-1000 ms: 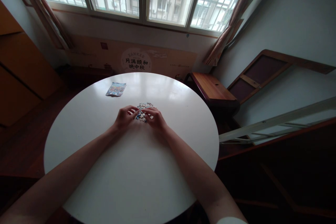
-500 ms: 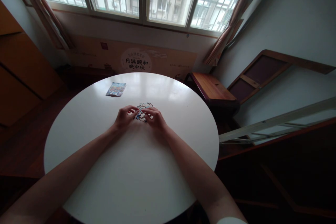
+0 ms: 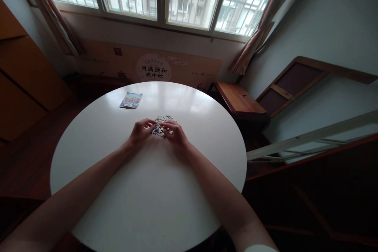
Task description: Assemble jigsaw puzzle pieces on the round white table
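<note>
A small heap of jigsaw pieces (image 3: pixel 163 120) lies near the middle of a round white table (image 3: pixel 147 189). My left hand (image 3: pixel 141 132) and my right hand (image 3: pixel 176 134) rest on the table at the near side of the heap, fingers curled and pinched together over pieces between them. The fingertips of both hands nearly meet. What exactly each pinch holds is too small to make out.
A small printed picture card or packet (image 3: pixel 131 100) lies at the far left of the table. A wooden stool or side table (image 3: pixel 238 100) stands to the right. A brown cabinet (image 3: pixel 26 75) is at the left, and a window with curtains lies beyond.
</note>
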The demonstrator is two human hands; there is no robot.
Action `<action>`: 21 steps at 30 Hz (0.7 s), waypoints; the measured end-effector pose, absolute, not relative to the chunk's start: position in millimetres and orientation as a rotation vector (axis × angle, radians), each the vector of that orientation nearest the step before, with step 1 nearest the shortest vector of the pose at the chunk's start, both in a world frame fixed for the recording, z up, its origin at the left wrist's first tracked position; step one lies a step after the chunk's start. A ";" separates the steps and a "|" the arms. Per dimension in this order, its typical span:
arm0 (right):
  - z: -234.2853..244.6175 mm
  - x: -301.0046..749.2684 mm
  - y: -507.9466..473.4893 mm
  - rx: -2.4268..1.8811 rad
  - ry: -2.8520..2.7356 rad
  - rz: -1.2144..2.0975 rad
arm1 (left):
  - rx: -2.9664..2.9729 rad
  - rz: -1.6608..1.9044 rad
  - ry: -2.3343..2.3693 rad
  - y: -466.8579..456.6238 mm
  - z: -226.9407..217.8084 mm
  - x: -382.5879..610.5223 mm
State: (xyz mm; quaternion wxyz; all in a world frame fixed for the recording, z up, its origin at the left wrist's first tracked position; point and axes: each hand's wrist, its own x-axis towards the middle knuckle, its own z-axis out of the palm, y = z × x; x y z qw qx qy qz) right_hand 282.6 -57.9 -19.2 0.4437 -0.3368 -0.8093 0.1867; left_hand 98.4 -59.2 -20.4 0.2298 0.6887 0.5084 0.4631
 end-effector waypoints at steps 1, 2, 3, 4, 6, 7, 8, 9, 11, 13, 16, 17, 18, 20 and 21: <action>-18.9 282.6 -58.0 -0.835 -2.008 0.465 | 1.897 1.271 1.399 -59.2 -20.6 98.4; -18.7 282.7 -58.0 -0.832 -2.009 0.467 | 1.898 1.269 1.400 -59.1 -20.8 98.3; -18.7 282.8 -58.1 -0.830 -2.008 0.468 | 1.898 1.266 1.401 -59.1 -20.9 98.2; -18.7 282.8 -58.1 -0.829 -2.006 0.469 | 1.900 1.264 1.400 -59.1 -21.1 98.1; -19.1 282.9 -58.2 -0.833 -2.001 0.472 | 1.901 1.263 1.395 -58.9 -21.6 97.9; -19.4 282.9 -58.1 -0.836 -1.997 0.472 | 1.903 1.264 1.390 -58.7 -21.9 97.8; -19.7 282.9 -58.1 -0.837 -1.993 0.472 | 1.905 1.266 1.384 -58.6 -22.2 97.8; -20.1 282.8 -58.0 -0.837 -1.990 0.471 | 1.906 1.266 1.378 -58.4 -22.4 97.8; -20.7 282.8 -57.8 -0.835 -1.983 0.472 | 1.908 1.266 1.369 -58.2 -22.6 98.0; -21.0 282.7 -57.7 -0.837 -1.981 0.476 | 1.911 1.267 1.365 -58.1 -22.5 98.2; -20.6 282.5 -57.9 -0.847 -1.985 0.484 | 1.909 1.264 1.360 -58.1 -22.1 98.4; -20.2 282.4 -58.0 -0.850 -1.984 0.484 | 1.909 1.262 1.357 -58.2 -22.0 98.4; -19.9 282.3 -58.2 -0.851 -1.983 0.484 | 1.910 1.260 1.356 -58.2 -21.8 98.3; -19.3 282.4 -58.4 -0.850 -1.984 0.486 | 1.914 1.261 1.359 -58.3 -21.6 98.1; -19.1 282.5 -58.5 -0.849 -1.987 0.487 | 1.915 1.260 1.362 -58.4 -21.6 98.0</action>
